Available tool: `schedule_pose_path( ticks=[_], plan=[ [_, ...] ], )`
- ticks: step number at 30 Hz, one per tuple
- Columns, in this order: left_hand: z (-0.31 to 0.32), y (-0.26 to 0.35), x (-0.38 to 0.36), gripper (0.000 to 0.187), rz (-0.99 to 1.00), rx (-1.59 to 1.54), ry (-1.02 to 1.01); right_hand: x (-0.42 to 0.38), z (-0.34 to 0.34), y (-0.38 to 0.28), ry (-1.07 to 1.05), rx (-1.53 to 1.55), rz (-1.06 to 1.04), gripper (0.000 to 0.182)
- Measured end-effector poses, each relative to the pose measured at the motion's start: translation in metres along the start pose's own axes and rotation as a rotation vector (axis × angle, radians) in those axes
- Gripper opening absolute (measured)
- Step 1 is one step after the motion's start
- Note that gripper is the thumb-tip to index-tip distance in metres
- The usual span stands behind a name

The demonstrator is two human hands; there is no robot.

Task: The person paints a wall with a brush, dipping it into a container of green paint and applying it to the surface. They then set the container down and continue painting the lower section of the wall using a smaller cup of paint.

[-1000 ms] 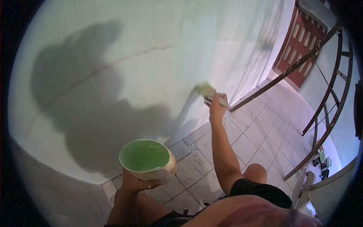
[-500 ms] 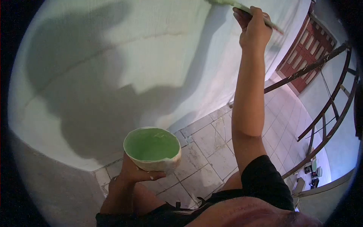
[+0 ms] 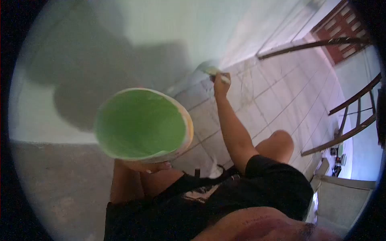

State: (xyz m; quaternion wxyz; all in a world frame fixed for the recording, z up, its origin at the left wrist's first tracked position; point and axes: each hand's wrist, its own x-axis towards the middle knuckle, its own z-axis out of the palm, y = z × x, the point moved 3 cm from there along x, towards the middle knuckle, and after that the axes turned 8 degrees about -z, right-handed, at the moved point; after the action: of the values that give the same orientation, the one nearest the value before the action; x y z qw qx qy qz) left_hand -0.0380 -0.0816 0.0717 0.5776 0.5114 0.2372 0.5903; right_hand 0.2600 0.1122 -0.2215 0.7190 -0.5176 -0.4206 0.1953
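Note:
My left hand (image 3: 146, 166) grips a paint bucket (image 3: 188, 130) from below, and its fingers are partly hidden under the bucket. The open top faces me and shows green paint (image 3: 140, 124) inside. Farther out, near the foot of the wall, my right hand (image 3: 221, 85) is closed around the handle of a paintbrush (image 3: 210, 70). The brush's green-tinged bristles point left toward the lower wall and look slightly blurred. My shadow falls across the pale wall (image 3: 157, 24) behind the bucket.
Pale floor tiles (image 3: 277, 96) stretch away to the right. A dark metal frame with rungs (image 3: 341, 142) stands at the right, one bar (image 3: 305, 47) reaching toward the wall. Beyond it are a red door (image 3: 348, 30) and several small containers (image 3: 338, 160).
My right hand has brought the brush down from high on the wall to near its base. The bucket has come closer and higher in view, and my head has turned down.

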Motion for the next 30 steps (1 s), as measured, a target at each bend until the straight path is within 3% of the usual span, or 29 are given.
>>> schedule_pose_path(
  ticks=[1,3,5,6,8,11,12,14,16,17,19,23,25,26,28,30],
  plan=[
    [-0.002,0.002,0.0,0.073,0.062,-0.047,-0.006,-0.004,-0.008,0.021,0.028,-0.135,-0.029,0.018],
    [-0.002,0.008,0.0,0.072,0.208,-0.105,-0.026,-0.006,-0.007,-0.007,0.13,0.339,0.153,0.019],
    [0.001,0.016,0.002,0.071,0.357,-0.114,-0.055,0.005,-0.016,-0.004,0.239,0.278,0.086,0.02],
    [0.006,0.02,0.006,0.071,0.39,-0.084,-0.081,0.001,-0.022,-0.011,0.258,0.261,0.125,0.02],
    [0.015,0.032,0.007,0.074,0.501,-0.013,-0.152,-0.003,-0.021,-0.017,0.351,0.533,0.33,0.021],
    [0.013,0.045,-0.005,0.078,0.207,0.061,-0.141,-0.048,-0.023,0.026,0.31,0.437,0.391,0.022],
    [0.008,0.043,-0.009,0.107,0.194,0.092,-0.188,-0.066,-0.024,0.04,0.288,0.35,0.447,0.023],
    [-0.004,0.04,-0.013,0.137,0.171,0.122,-0.247,-0.095,-0.019,0.06,0.267,0.318,0.459,0.023],
    [-0.006,0.043,-0.014,0.136,0.113,0.228,-0.3,-0.108,-0.012,0.045,0.31,0.266,0.502,0.022],
    [-0.007,0.044,-0.016,0.135,0.095,0.266,-0.321,-0.114,-0.01,0.07,0.318,0.273,0.504,0.022],
    [-0.005,0.046,-0.017,0.133,0.113,0.282,-0.296,-0.11,0.003,0.092,0.209,0.058,0.312,0.02],
    [0.0,0.043,-0.019,0.13,0.166,0.261,-0.218,-0.1,0.027,0.09,0.18,0.114,0.348,0.021],
    [0.001,0.042,-0.021,0.128,0.181,0.26,-0.196,-0.087,0.04,0.08,0.062,-0.401,0.049,0.02],
    [0.0,0.042,-0.021,0.128,0.189,0.257,-0.189,-0.078,0.044,0.066,0.067,-0.4,0.042,0.02],
    [0.0,0.042,-0.022,0.126,0.195,0.26,-0.185,-0.052,0.056,0.046,0.19,0.108,0.448,0.018],
    [-0.003,0.043,-0.022,0.124,0.201,0.259,-0.168,-0.02,0.052,-0.015,0.281,0.313,0.296,0.019]
  ],
)
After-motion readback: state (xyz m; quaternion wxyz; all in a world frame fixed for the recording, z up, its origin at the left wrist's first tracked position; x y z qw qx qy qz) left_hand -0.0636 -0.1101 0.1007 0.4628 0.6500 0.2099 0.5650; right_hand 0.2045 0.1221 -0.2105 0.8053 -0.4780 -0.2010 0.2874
